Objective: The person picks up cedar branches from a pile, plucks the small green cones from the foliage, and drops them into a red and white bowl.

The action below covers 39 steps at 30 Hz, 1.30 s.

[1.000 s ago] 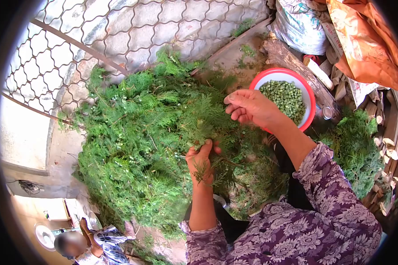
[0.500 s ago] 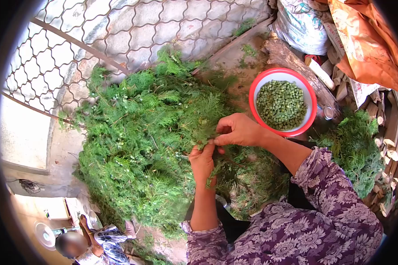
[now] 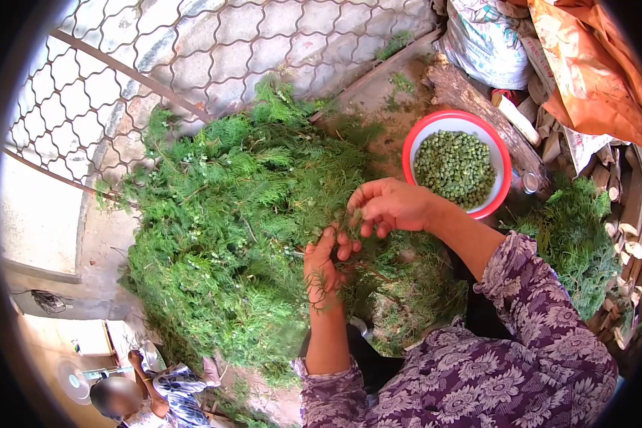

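My left hand [image 3: 324, 258] is closed on an evergreen sprig [image 3: 321, 291], whose feathery green leaves hang over the wrist. Just above it and to the right, my right hand [image 3: 396, 205] is closed in a pinch; what its fingertips hold is too small to make out. Both hands are over the right side of a large heap of cut evergreen branches [image 3: 221, 207], dotted with pale green cones. Beside my right forearm stands a white basin with a red rim [image 3: 409, 162]. Small green cones [image 3: 455, 170] fill much of it.
Wavy wire mesh [image 3: 228, 50] borders the heap at the back. A log [image 3: 471, 96], a white sack [image 3: 485, 46] and an orange sheet [image 3: 592, 64] lie at the back right. More branches [image 3: 571, 242] lie right, near split wood. Another person [image 3: 171, 389] sits at lower left.
My right hand has drawn slightly apart from the left, its fingers shifting. My left hand has turned a little, and the sprig now lies across its palm and wrist.
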Tool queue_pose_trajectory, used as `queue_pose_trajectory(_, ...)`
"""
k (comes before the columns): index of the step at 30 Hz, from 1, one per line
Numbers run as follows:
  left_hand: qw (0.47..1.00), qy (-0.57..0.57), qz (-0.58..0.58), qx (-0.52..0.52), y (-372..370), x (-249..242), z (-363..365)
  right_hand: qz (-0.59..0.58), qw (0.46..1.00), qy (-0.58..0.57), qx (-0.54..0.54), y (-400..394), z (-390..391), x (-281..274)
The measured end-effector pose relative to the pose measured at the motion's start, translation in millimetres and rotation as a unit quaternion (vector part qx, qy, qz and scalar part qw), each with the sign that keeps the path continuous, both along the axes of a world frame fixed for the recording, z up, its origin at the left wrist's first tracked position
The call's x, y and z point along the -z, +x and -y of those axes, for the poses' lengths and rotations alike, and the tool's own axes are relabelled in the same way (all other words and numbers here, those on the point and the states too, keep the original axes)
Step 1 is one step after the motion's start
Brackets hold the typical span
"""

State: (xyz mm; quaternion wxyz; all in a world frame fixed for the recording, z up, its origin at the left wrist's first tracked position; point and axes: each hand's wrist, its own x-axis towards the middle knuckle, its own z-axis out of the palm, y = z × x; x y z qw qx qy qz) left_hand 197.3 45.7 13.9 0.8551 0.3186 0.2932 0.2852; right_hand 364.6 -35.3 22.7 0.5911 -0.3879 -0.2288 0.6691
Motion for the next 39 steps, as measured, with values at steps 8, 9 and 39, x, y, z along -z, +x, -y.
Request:
queue_pose_trajectory(8, 0.995, 0.035, -0.096, 0.016, -0.1, -8.6, 5.2, 0.068, 0.997, -0.027, 0.013, -8.7, -8.1, -1.7)
queue_pose_trajectory(9, 0.994, 0.034, -0.098, 0.017, 0.4, -8.0, 6.3, 0.09, 0.995, -0.034, 0.023, -9.8, -7.9, -2.7)
queue_pose_trajectory(39, 0.994, -0.043, 0.09, 0.037, -3.3, -4.3, 6.1, -0.02, 1.0, 0.012, 0.02, -11.3, -12.2, 12.3)
